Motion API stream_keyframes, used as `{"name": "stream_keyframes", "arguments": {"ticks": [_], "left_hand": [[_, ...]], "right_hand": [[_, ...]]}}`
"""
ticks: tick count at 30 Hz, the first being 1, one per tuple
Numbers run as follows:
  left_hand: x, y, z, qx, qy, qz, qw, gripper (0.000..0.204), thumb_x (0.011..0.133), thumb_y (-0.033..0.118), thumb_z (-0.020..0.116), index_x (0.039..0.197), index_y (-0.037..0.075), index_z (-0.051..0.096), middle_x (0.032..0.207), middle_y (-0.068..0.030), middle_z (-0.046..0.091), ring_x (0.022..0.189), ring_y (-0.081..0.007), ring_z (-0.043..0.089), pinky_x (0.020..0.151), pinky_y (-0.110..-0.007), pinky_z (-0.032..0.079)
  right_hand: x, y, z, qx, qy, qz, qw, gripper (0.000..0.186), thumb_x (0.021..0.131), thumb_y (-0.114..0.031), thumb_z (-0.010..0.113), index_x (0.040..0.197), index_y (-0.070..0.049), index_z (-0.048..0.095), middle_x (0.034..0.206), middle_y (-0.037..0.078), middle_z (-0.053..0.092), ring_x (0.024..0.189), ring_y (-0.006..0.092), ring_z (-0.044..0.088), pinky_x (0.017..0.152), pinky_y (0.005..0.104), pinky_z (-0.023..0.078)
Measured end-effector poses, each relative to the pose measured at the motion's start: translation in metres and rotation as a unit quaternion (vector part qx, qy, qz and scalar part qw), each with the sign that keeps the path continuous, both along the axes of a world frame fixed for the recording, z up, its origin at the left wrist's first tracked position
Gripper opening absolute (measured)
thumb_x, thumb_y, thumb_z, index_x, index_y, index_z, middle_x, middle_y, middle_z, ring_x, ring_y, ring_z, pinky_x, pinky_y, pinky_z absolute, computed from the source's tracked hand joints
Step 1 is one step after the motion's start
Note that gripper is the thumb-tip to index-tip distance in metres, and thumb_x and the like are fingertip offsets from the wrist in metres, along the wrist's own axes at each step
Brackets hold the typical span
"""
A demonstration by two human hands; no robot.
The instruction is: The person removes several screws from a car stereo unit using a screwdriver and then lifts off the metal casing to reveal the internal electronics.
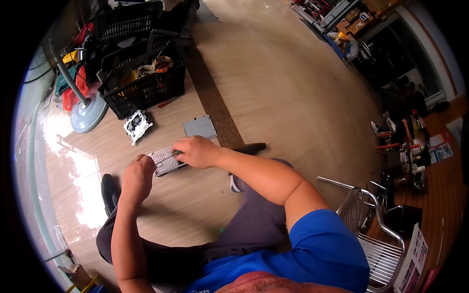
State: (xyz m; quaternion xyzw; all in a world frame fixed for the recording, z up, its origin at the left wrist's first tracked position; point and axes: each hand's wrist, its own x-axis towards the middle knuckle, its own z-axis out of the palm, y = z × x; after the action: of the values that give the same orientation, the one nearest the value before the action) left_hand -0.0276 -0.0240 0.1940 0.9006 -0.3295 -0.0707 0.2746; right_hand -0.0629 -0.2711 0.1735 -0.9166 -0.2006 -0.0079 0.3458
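My right hand (194, 150) is closed round the green handle of a screwdriver (176, 153). Its thin shaft points left toward my left hand (138, 177), whose fingertips are pinched together at the shaft's far end; what they grip there is too small to make out. Beneath both hands is a flat, pale grey metal-cased device (167, 165) with a slotted white part on top, partly covered by my right hand. Just beyond it a thin grey metal plate (200, 127) lies on the floor. A white plastic mechanism frame (138, 126) lies farther left.
A black plastic crate (146, 90) of tools and parts stands at the far left, beside a pole on a round grey base (88, 115). A red-handled tool (168, 102) lies near the crate. A metal chair (378, 249) stands at right. Another person (351, 47) is far off.
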Motion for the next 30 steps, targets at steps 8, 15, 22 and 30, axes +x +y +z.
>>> {"name": "stream_keyframes", "arguments": {"ticks": [8,15,22,30], "left_hand": [[-0.0009,-0.0024,0.0041,0.003,0.007,0.01,1.0,0.009,0.088,0.01,0.065,0.088,0.002,0.06,0.093,-0.0158,0.063,0.087,-0.0385,0.062,0.077,-0.048,0.049],[0.0001,-0.0018,0.0018,-0.003,0.005,0.002,1.0,0.009,0.088,0.009,0.065,0.088,0.002,0.06,0.092,-0.0158,0.062,0.087,-0.0383,0.062,0.077,-0.048,0.049],[-0.0009,-0.0031,0.0055,0.002,0.002,0.007,1.0,0.009,0.087,0.009,0.065,0.087,0.002,0.059,0.091,-0.0164,0.062,0.086,-0.039,0.062,0.076,-0.048,0.049],[-0.0008,-0.0025,0.0018,-0.006,0.001,0.008,1.0,0.009,0.086,0.008,0.066,0.087,0.001,0.059,0.091,-0.0164,0.062,0.086,-0.0392,0.061,0.075,-0.048,0.048]], "right_hand": [[-0.0013,-0.0005,0.0022,-0.005,-0.002,-0.006,1.0,0.019,0.085,-0.017,0.068,0.1,-0.007,0.066,0.092,0.014,0.067,0.088,0.0364,0.065,0.076,0.0456,0.052],[0.0008,0.0,0.0015,-0.002,0.006,0.004,1.0,0.02,0.085,-0.019,0.069,0.1,-0.007,0.066,0.092,0.015,0.067,0.088,0.037,0.066,0.077,0.046,0.052],[-0.0004,0.0001,0.0004,0.01,0.008,-0.003,1.0,0.019,0.085,-0.019,0.069,0.099,-0.006,0.066,0.093,0.016,0.068,0.088,0.0369,0.066,0.077,0.0459,0.052],[-0.0001,0.0011,0.0003,0.005,0.012,-0.001,1.0,0.02,0.085,-0.019,0.068,0.099,-0.005,0.065,0.092,0.016,0.067,0.089,0.0368,0.066,0.077,0.0456,0.052]]}}
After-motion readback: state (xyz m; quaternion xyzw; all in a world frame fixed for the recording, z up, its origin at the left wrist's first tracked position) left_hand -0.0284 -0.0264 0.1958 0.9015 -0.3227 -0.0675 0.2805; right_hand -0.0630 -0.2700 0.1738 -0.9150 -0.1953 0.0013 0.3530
